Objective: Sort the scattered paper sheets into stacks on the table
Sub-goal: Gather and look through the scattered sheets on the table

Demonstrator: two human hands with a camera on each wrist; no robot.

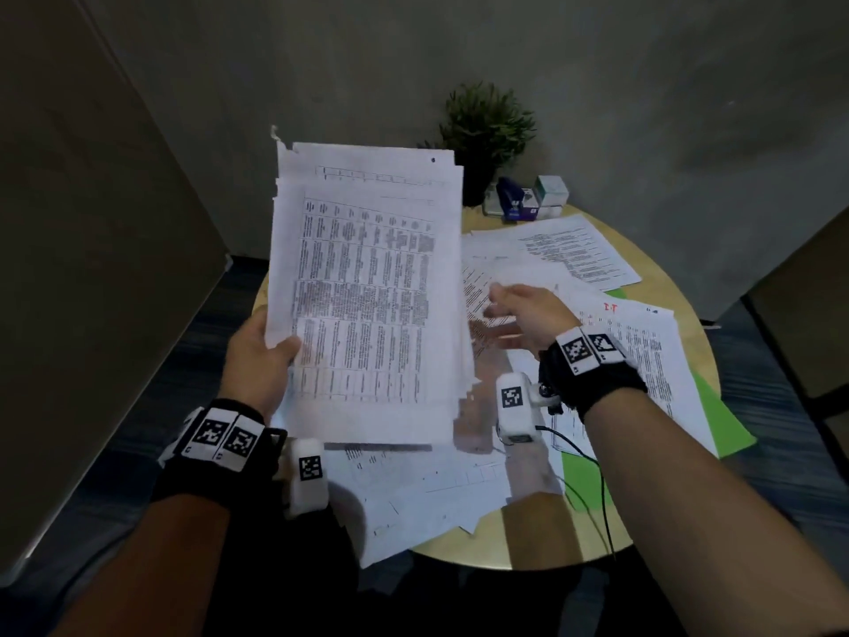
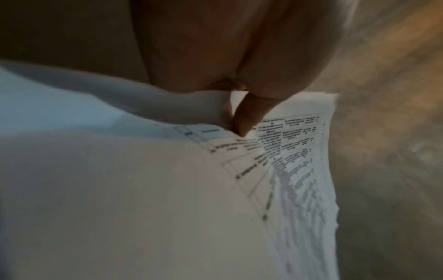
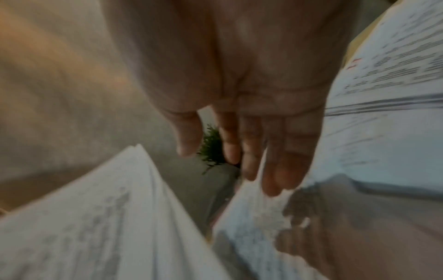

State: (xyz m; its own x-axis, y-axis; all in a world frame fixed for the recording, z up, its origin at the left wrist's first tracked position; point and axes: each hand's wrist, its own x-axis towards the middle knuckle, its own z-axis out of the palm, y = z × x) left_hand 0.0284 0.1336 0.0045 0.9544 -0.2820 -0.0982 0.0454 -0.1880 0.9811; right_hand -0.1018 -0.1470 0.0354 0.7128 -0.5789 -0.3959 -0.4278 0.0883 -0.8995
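The thumb (image 2: 249,115) clamped on the sheaf (image 1: 367,287) is shown only from the left wrist; the right hand (image 1: 523,319) is spread, its grip apart, over loose sheets (image 1: 574,255) by a plant (image 1: 487,126) on the counter (image 1: 542,540).

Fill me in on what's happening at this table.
A person is sorting papers. The left hand grips a raised bundle of printed sheets by its lower left edge. The right hand is open, holding nothing, above loose sheets scattered over the round table. No tidy stacks show yet.
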